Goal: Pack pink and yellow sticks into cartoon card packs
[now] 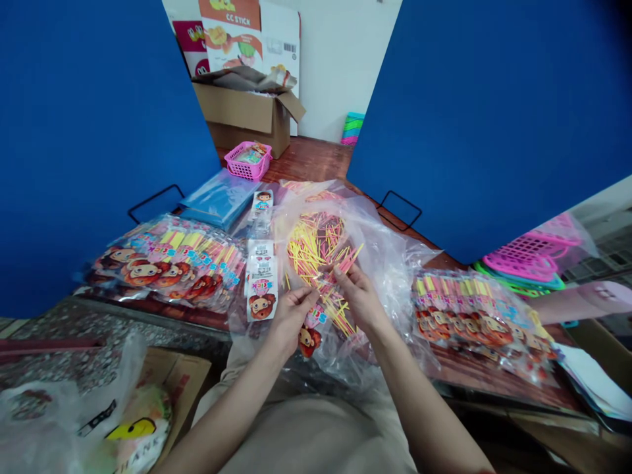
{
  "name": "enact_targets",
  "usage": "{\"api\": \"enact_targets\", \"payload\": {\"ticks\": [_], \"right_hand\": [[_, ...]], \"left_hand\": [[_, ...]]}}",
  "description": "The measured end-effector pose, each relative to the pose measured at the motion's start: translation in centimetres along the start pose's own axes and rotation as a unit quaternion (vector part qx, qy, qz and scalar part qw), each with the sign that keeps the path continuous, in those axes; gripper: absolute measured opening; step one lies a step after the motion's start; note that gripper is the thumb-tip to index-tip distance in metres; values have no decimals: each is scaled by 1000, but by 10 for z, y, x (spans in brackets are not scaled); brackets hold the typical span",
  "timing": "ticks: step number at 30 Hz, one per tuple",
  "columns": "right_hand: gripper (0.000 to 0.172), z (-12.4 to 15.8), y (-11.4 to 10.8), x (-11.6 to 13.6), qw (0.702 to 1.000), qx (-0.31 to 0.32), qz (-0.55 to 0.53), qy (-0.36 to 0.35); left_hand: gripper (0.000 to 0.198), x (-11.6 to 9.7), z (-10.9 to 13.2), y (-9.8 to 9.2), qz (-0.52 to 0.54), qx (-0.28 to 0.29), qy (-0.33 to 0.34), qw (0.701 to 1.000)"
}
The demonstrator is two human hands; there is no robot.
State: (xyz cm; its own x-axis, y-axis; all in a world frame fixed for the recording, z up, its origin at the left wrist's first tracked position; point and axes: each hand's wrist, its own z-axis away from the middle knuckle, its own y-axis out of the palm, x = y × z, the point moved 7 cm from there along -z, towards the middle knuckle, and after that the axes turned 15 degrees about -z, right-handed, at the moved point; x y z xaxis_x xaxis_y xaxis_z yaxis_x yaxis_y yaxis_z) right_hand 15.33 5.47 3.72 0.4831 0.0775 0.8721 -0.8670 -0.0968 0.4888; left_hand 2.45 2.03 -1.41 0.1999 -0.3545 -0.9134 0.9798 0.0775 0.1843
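Observation:
My left hand (290, 317) is closed in a pinch at the top of a small clear printed bag (309, 339), which bears a cartoon face and hangs below the fingers. Between the thumb and fingers of my right hand (361, 299) is a small bunch of thin pink and yellow sticks (351, 257). Both hands are over a large clear plastic bag (382, 263), spread open, with many loose yellow and pink sticks (306, 247) inside. Left of my left hand lies a stack of flat printed bags (261, 286).
Filled printed bags lie in piles at the left (162, 266) and right (461, 309). Behind are blue plastic sheets (220, 197), a pink basket (248, 161) and an open carton (241, 108). Large blue panels (93, 131) rise on both sides. A pink bottle (587, 299) lies right.

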Motion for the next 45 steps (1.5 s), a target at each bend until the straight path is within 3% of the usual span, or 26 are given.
{"api": "enact_targets", "payload": {"ticks": [7,14,19,22,25,27,29,32,35,39,41,45], "right_hand": [[43,0,-11,5,996,-80,-22,-17],[42,4,-3,1,998,-46,49,15],[47,-3,-15,13,994,-91,26,-48],[52,-7,-29,23,980,-109,151,-65],[56,-5,-34,31,924,-86,370,-51],[57,1,-29,44,897,-83,422,-101],[52,7,-14,49,903,-25,407,-138],[44,13,8,38,923,99,358,-95],[40,14,5,39,950,62,290,-97],[29,14,5,32,947,77,299,-93],[30,14,4,26,953,81,285,-65],[34,13,-4,27,975,27,212,-67]], "left_hand": [[36,4,-2,1,-2,-8,0,1000],[37,3,-2,6,11,10,-4,1000],[34,-2,1,4,21,8,1,1000],[34,-6,4,3,26,10,10,1000],[34,-8,4,1,28,12,24,999],[34,-8,4,2,33,10,29,999],[34,-10,5,3,40,10,33,999],[35,-12,6,6,43,13,30,999],[36,-15,8,9,41,18,27,999],[43,-13,9,7,18,3,17,1000],[45,-11,9,7,8,3,16,1000],[45,-11,10,11,11,29,29,999]]}}
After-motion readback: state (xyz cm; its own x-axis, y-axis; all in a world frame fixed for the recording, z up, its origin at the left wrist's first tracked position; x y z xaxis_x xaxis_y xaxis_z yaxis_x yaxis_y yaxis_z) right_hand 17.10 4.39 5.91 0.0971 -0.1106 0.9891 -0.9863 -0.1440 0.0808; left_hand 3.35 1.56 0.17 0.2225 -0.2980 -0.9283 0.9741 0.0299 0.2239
